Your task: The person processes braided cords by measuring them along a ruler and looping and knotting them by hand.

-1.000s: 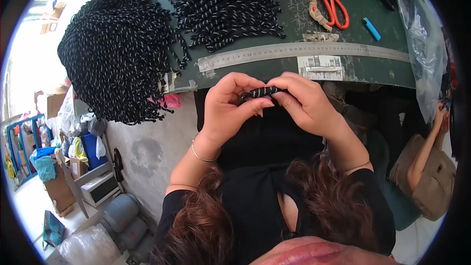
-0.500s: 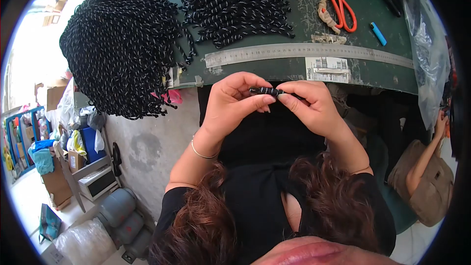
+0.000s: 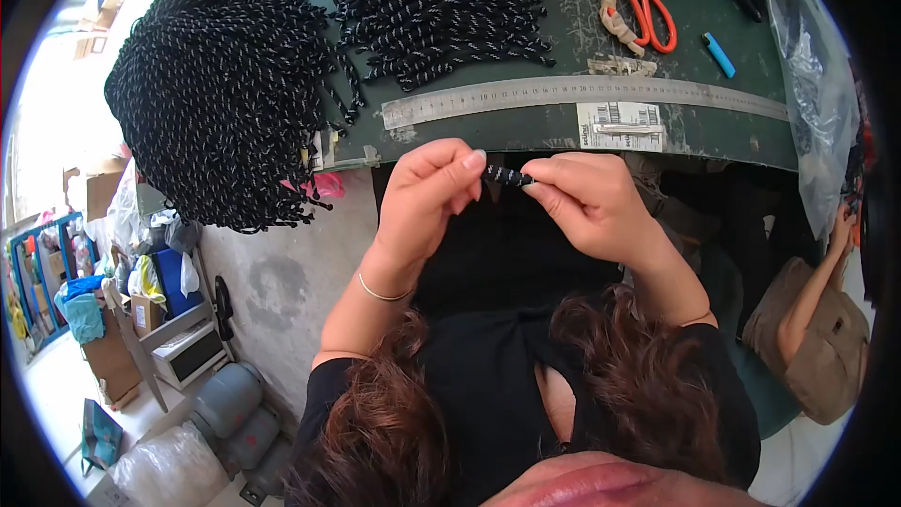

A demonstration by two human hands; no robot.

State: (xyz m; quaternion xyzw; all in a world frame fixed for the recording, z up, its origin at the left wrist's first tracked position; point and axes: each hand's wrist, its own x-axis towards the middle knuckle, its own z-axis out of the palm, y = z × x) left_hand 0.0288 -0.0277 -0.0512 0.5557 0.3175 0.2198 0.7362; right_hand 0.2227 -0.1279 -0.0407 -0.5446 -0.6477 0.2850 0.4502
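Between my two hands, just off the table's front edge, is a short stretch of black cord with white flecks (image 3: 507,176). My left hand (image 3: 430,190) is closed, its thumb and index finger pinching the cord's left end. At the other end, my right hand (image 3: 587,197) pinches the cord between thumb and bent index finger. The rest of the cord is hidden within my fingers. A large heap of the same cords (image 3: 221,94) hangs over the table edge on the left. Beside it lies a flatter bundle of cords (image 3: 441,14).
On the green table (image 3: 723,131) lie a steel ruler (image 3: 526,92), orange-handled scissors (image 3: 648,14), a blue lighter (image 3: 720,55) and a paper label (image 3: 601,122). A clear plastic bag (image 3: 817,103) hangs at the right corner. Another person's arm (image 3: 817,286) shows at far right.
My left hand has turned, its thumb rising to the top of the cord's left end. The cord now tilts down to the right. The view has shifted slightly.
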